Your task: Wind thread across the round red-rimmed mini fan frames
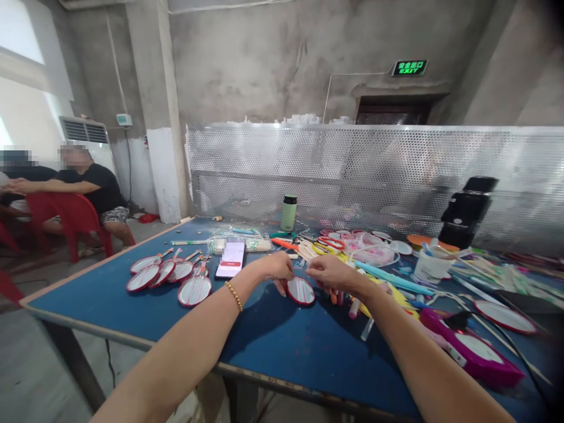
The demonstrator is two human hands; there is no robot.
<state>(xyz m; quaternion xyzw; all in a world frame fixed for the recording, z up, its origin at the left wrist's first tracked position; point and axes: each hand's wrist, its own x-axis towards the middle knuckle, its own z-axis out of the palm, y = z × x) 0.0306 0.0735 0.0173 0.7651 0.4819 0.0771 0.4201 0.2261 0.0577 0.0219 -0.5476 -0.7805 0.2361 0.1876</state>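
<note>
A red-rimmed round mirror (301, 291) lies low over the blue table between my hands. My left hand (278, 270) is at its upper left rim, with fingers bent and closed on the edge. To the upper right of the mirror, my right hand (330, 272) has thumb and fingertips pinched together; whatever is between them is too small to make out. Several similar mirrors with short handles (194, 290) lie in a loose group on the left. Beside them rests a lit phone (231, 259). Marker-like sticks (353, 308) lie under my right wrist.
A green bottle (288, 212) stands at the back before a perforated metal screen (264, 158). On the right are a white cup of tools (434, 264), a purple device (473, 346) with a cable, and cluttered sticks. Seated people (97, 182) are at far left.
</note>
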